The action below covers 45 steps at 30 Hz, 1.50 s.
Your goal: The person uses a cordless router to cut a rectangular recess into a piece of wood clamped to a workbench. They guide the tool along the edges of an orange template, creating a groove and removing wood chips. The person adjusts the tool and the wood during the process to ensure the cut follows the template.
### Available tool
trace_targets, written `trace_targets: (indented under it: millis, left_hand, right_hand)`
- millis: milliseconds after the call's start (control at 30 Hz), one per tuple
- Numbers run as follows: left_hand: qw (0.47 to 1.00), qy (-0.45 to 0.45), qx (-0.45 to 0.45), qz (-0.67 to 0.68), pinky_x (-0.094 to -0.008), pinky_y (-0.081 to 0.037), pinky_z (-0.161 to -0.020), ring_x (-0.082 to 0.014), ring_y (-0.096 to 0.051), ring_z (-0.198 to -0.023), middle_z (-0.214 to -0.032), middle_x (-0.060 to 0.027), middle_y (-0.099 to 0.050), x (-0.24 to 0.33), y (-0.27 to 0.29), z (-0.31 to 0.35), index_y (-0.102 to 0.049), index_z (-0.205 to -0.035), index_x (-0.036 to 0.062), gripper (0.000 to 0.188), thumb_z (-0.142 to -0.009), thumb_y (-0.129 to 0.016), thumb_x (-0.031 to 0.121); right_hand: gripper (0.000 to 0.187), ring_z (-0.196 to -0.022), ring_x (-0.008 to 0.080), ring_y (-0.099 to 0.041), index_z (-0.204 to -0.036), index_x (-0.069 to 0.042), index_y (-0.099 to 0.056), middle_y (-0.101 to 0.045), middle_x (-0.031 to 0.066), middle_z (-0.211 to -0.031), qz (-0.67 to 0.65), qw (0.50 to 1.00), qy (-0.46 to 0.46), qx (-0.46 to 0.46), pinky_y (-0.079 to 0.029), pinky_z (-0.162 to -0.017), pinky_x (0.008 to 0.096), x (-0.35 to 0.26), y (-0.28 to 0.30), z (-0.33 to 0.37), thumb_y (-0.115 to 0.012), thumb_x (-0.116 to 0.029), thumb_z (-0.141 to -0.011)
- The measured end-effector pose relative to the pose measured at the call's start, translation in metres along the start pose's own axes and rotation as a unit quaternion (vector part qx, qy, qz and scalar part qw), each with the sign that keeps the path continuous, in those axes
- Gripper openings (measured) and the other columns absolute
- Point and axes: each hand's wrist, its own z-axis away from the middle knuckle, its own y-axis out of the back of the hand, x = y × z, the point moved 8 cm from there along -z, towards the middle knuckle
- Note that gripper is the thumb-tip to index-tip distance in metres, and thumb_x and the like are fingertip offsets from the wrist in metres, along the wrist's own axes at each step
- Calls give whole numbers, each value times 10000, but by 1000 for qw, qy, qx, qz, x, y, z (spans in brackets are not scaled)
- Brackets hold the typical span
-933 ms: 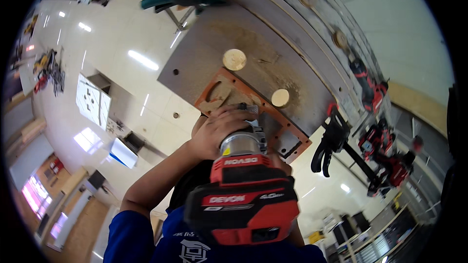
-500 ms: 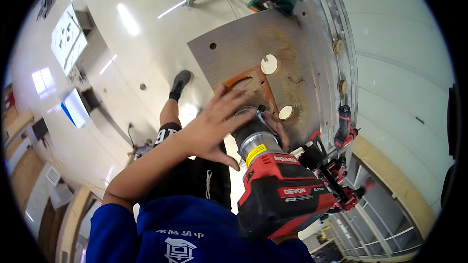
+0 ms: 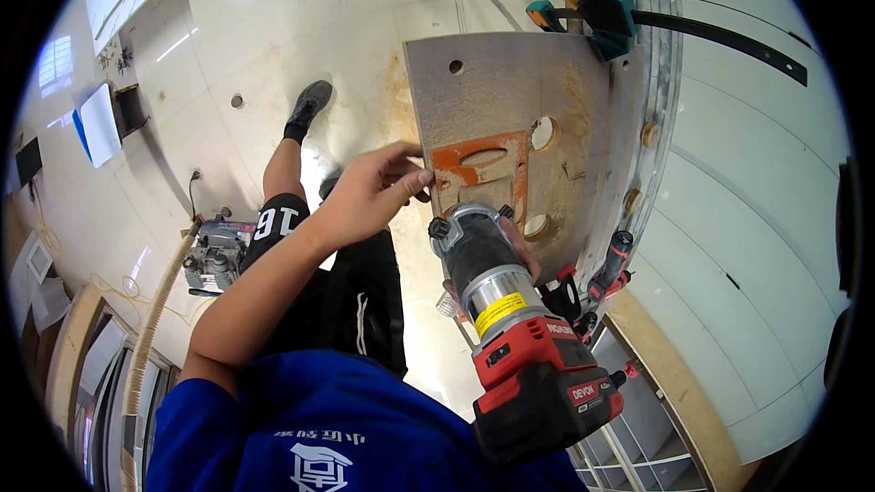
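A cordless trim router with a black and silver body and a red-black battery leans over the near part of a grey-brown board. My right hand is wrapped round its far side; only some fingers show, the rest being hidden by the tool. On the board lies an orange template with an oval slot, dusted with sawdust. The router's base overlaps the template's near end. My left hand is at the board's left edge beside the template, fingers bent and thumb by the edge.
A teal clamp grips the board's far right corner. Two round holes pierce the board near the template. A cordless drill lies at right near glossy white panels. Another power tool with a hose stands on the floor at left.
My left hand has moved off the router, leftward to the board's edge, its spread fingers now bent. The view has shifted, uncovering more of the template and the router's base.
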Motion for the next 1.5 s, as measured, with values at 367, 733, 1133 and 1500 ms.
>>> trace_targets:
  millis: [367, 733, 1133, 1500]
  left_hand:
    - [996, -1, 62, -68, -298, -562, -715, -185, -705, -842, -955, -152, -714, 40, 22, -30, -529, -1300, -57, 427, -988, -634, 215]
    - [994, 22, 2, -108, -293, -555, -704, -164, -702, -820, -966, -148, -725, 47, 29, -43, -527, -1332, -44, 461, -983, -638, 234]
    - [991, 72, -14, -115, -282, -569, -697, -150, -708, -795, -932, -128, -727, 48, 31, -47, -561, -1298, -68, 452, -962, -667, 215]
    - [987, 79, -18, -136, -267, -541, -677, -114, -668, -762, -887, -106, -730, 51, 34, -49, -611, -1236, -69, 436, -938, -703, 236]
  right_hand:
    - [1048, -1257, 366, -512, -1400, -158, -231, -413, 236, -1430, 62, 939, 337, -31, -453, -1053, 459, -46, -7, -3, -923, -339, -634]
    - [1128, -1340, 365, -452, -1404, -140, -206, -372, 252, -1451, 105, 933, 338, -65, -397, -1126, 454, -55, -7, -3, -961, -351, -592]
    - [793, -1132, 355, -621, -1408, -111, -308, -430, 205, -1443, -61, 994, 89, 3, -629, -798, 464, 0, -2, 3, -803, -230, -799]
    - [1037, -1227, 330, -564, -1373, -150, -228, -443, 220, -1414, 84, 942, 325, 1, -531, -1002, 372, -42, -10, -2, -944, -245, -628]
